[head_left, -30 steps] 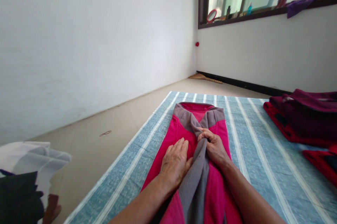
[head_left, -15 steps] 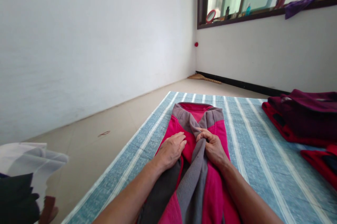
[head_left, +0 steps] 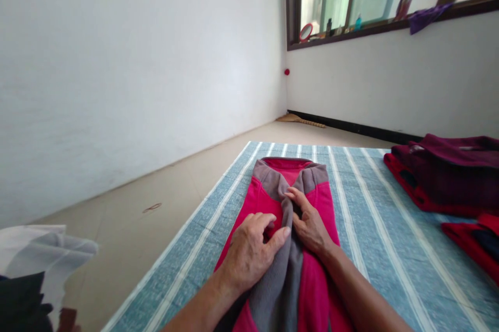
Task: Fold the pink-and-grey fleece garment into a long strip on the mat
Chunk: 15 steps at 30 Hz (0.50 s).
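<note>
Pink jacket (head_left: 290,267) lies under half-curled left hand (head_left: 255,249) and right hand (head_left: 312,225), their grip unclear.

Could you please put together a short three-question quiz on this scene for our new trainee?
1. Multiple choice: Which pattern shows on the blue fabric sheet under the pink and grey fleece garment?
A. Dark spots
B. White stripes
C. Yellow checks

2. True or false: The left hand and the right hand are both touching the garment.

3. Fill in the blank: In the picture, the folded dark maroon fabric lies to the ____ of the garment.

Key:
1. B
2. True
3. right
</note>
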Each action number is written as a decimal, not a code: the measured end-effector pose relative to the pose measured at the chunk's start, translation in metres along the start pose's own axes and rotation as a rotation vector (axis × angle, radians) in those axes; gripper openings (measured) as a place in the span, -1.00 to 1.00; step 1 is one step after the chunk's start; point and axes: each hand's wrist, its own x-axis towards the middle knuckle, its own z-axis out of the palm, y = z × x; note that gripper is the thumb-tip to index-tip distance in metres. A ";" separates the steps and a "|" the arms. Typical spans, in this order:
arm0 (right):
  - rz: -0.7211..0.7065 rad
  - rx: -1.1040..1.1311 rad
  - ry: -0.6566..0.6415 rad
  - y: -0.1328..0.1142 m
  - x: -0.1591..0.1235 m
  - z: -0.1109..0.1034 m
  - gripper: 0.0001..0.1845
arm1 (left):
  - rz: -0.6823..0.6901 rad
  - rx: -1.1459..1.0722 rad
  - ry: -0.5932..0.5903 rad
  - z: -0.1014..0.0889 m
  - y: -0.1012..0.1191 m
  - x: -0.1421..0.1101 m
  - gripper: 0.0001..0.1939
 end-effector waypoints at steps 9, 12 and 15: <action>0.031 -0.131 -0.042 -0.001 0.000 -0.003 -0.39 | -0.506 -0.468 -0.175 -0.005 0.005 -0.027 -0.82; 0.033 -0.240 -0.105 0.000 0.002 -0.004 -0.38 | -0.670 -0.675 -0.131 -0.006 -0.006 -0.035 -0.79; -0.021 -0.431 -0.212 0.000 0.003 -0.004 -0.38 | -0.672 -0.599 -0.075 -0.005 -0.012 -0.041 -0.76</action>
